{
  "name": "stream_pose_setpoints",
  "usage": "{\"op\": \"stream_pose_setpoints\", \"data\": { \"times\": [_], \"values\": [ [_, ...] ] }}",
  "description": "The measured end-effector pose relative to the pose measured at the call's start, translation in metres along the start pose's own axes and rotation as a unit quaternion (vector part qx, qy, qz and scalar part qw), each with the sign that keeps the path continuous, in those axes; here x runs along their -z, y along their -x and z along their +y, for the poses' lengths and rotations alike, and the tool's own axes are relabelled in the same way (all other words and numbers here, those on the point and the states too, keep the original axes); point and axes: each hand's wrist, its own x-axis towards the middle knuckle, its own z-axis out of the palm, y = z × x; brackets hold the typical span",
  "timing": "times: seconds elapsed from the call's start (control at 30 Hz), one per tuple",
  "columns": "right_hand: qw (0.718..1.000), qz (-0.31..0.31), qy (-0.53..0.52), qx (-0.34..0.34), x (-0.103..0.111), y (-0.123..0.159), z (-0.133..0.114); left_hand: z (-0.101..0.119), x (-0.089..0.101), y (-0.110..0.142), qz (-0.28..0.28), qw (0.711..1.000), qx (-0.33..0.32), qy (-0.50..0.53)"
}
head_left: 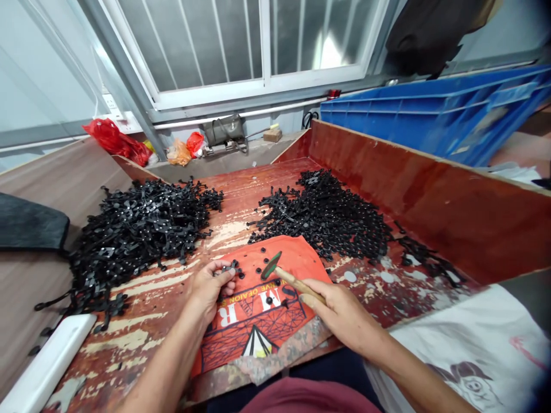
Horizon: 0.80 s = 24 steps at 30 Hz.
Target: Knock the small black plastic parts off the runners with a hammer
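Observation:
My left hand (217, 284) pinches a small black moulded part (232, 267) between thumb and fingertips. In my right hand (329, 304) is a trimming knife (297, 284) with a pale wooden handle and a short, greenish pointed blade, aimed left toward the part but apart from it. Under both hands lies an orange-red printed cloth (297, 252) with white letters. Several small round black bits (270, 300) are scattered over it. Fingers of my left hand partly hide the part it holds.
Heaps of black parts lie left (146, 223) and right (327, 215) on the worn red tabletop (232, 195). A wooden side board (408, 201) borders the right. Beyond it is a blue crate (387, 115). A white bar-like object (49, 361) lies front left, a white sack (477, 338) front right.

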Motion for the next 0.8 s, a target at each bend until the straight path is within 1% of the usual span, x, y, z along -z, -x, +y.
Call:
{"op": "stream_pose_setpoints", "data": {
  "times": [0.17,0.37,0.57,0.7,0.8],
  "values": [
    [1.000,-0.011,-0.001,-0.010,-0.002,-0.007,-0.001,-0.001,0.006,0.001,-0.014,1.000,0.000,0.016],
    [1.000,-0.019,0.015,-0.009,-0.008,-0.013,-0.001,0.001,0.005,0.002,-0.028,1.000,0.002,0.009],
    [0.999,-0.025,0.042,-0.022,-0.010,-0.012,0.001,0.002,0.000,0.001,-0.013,1.000,0.010,-0.012],
    [0.998,-0.014,0.068,0.001,-0.008,-0.014,-0.002,0.001,-0.003,0.000,0.004,1.000,0.010,-0.025],
    [0.995,-0.005,0.097,0.032,-0.006,-0.019,-0.012,0.000,-0.004,0.000,0.009,0.999,0.006,-0.032]
  ]
}}
